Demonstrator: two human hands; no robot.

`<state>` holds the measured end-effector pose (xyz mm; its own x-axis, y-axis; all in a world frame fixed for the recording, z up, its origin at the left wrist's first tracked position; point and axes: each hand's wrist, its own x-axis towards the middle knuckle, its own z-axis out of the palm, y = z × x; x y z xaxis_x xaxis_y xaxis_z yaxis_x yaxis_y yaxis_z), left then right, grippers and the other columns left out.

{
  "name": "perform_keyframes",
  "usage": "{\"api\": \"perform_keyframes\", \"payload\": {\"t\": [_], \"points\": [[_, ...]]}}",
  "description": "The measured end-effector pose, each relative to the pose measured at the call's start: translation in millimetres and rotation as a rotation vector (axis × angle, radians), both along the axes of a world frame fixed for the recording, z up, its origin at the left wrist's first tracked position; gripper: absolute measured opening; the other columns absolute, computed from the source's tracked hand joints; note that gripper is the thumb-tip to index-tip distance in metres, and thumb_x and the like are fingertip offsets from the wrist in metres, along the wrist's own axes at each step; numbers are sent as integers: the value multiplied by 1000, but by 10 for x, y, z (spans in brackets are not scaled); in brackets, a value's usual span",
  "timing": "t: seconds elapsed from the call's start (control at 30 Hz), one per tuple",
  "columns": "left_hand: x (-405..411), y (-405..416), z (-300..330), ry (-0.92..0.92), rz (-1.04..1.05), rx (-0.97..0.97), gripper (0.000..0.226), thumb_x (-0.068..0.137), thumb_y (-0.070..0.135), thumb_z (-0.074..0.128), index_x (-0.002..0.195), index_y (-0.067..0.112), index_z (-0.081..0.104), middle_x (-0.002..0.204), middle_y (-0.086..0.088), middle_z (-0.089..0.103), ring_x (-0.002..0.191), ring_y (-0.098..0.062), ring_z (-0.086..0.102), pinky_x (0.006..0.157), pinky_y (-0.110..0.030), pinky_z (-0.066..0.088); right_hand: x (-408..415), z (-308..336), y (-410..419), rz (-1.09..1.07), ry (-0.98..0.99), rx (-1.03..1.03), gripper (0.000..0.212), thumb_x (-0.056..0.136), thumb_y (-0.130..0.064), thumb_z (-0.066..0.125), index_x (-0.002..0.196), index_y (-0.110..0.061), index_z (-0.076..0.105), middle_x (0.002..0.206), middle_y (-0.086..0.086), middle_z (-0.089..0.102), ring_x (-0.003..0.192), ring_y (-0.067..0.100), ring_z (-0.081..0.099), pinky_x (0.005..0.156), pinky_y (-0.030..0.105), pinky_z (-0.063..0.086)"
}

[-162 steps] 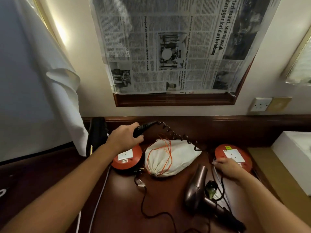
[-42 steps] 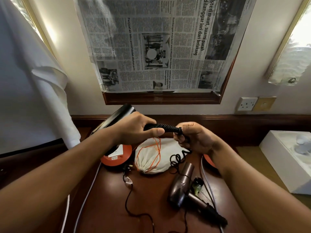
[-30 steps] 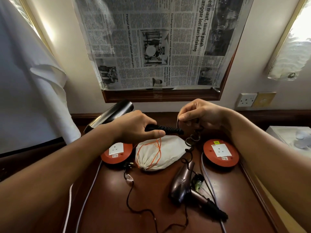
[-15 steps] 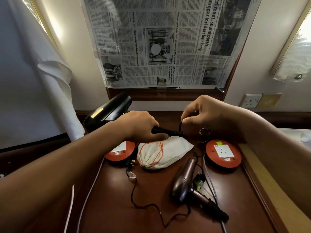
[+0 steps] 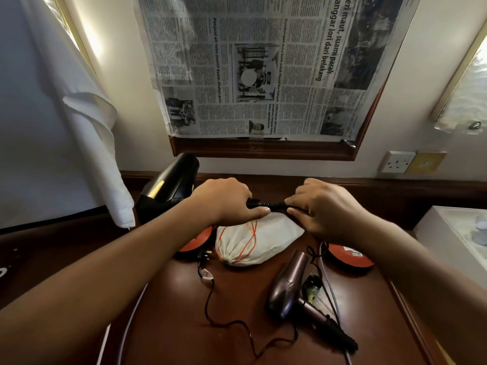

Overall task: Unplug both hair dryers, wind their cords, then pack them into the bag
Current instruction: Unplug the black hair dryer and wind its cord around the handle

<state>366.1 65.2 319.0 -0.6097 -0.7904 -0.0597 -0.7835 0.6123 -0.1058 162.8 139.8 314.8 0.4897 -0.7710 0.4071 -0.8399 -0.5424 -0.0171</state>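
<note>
My left hand [image 5: 226,200] grips the handle of a black hair dryer [image 5: 168,188], held above the wooden desk with its barrel pointing up and left. My right hand [image 5: 326,206] pinches that dryer's black cord where it leaves the ribbed sleeve [image 5: 266,204]; the rest of the cord is hidden under the hand. A white drawstring bag [image 5: 253,241] with an orange cord lies on the desk below both hands. A bronze hair dryer [image 5: 290,283] lies to the bag's front right. Its thin black cord [image 5: 226,312] trails loose over the desk to a plug [image 5: 204,255].
Two round orange socket reels sit on the desk, one left [image 5: 196,242] of the bag and one right [image 5: 350,256]. A wall socket [image 5: 398,162] is at the back right. A white box [image 5: 448,233] stands at the right edge. White cloth [image 5: 92,127] hangs at left.
My right hand has come down from above the dryer's handle end to beside it, drawing the coiled cord in. The reel on the right is now partly hidden by my right arm.
</note>
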Motion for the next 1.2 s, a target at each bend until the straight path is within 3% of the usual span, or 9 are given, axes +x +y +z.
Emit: {"api": "perform_keyframes", "payload": {"t": [0.3,0.4,0.57,0.67,0.77,0.93,1.07,1.13,1.2], "points": [[-10,-103,-26,137,71,-30,61,83,80,30,66,25,51,67,4,55,61,-13,54,59,-32,48,226,-566,239,-272,-579,-56,31,92,-14,55,121,-5,64,78,4,66,66,17,62,57,35,53],[5,-127,-33,147,62,-66,63,83,80,28,69,24,54,68,4,56,62,-13,55,55,-30,44,355,-632,312,-359,-860,46,31,93,-12,58,124,-10,62,92,0,70,80,6,63,71,17,52],[36,-121,-65,230,69,-31,58,84,79,30,66,27,50,67,6,56,62,-12,55,56,-31,45,467,-608,348,-385,-1406,404,20,97,-21,50,102,-15,69,53,-11,51,39,1,35,40,13,29],[66,-137,-98,293,58,-40,64,82,81,27,79,25,57,66,11,50,64,-12,53,59,-31,46,519,-542,372,-320,-1734,597,22,97,-23,50,97,-18,72,62,2,45,42,8,26,38,19,20],[106,-137,-98,345,47,-40,65,82,81,26,89,25,60,64,12,44,67,-16,51,62,-33,46,540,-520,357,-247,-1832,782,24,97,-25,50,97,-10,68,61,1,41,43,9,23,36,18,17],[171,-111,-90,460,-23,-54,63,83,79,30,74,24,57,58,7,51,59,-13,50,56,-31,41,517,-600,286,-55,-1889,978,25,95,-29,47,87,-8,59,59,-1,28,42,8,20,39,21,12],[197,-59,-60,513,-77,-7,51,83,76,31,61,32,47,55,4,52,51,-7,48,51,-31,40,450,-716,244,25,-1899,1104,34,92,-34,48,65,-13,47,53,-2,23,43,10,25,41,22,27],[210,-44,-58,513,-89,4,51,84,75,32,62,31,48,56,4,53,52,-8,49,52,-32,42,395,-814,208,91,-1886,1122,36,95,-30,48,65,-12,44,52,1,26,47,15,34,60,31,46],[225,-46,-79,506,-90,11,54,83,76,31,65,29,52,58,4,54,53,-8,51,52,-33,43,340,-877,169,170,-1831,1132,31,91,-31,55,69,-11,48,52,1,32,51,19,42,76,41,44]]}}
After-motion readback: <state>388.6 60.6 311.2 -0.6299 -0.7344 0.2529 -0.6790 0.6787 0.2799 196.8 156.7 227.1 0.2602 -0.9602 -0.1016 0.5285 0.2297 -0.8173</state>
